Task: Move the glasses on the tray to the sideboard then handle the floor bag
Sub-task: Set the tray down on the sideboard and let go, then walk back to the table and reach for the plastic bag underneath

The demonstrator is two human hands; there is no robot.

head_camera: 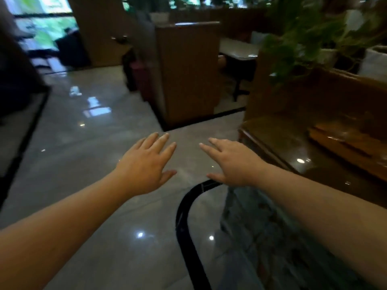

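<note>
No glasses can be made out; a blurred brown tray (343,141) lies on the dark glossy bench (310,172) at right, so progress on the first step cannot be judged. The floor bag (261,237), with its black strap (184,206), stands below the person, cut off by the lower frame edge and untouched. Left hand (146,164) and right hand (232,162) hover above it, fingers spread, grasping nothing.

**Floor ahead, counter at right**

I see both hands mid-frame over the floor (83,164), left hand (144,164) beside right hand (234,162). A counter (293,143) fills the right edge, plants (303,38) above it. A booth (188,70) stands upper centre, a table (236,49) behind it.
</note>
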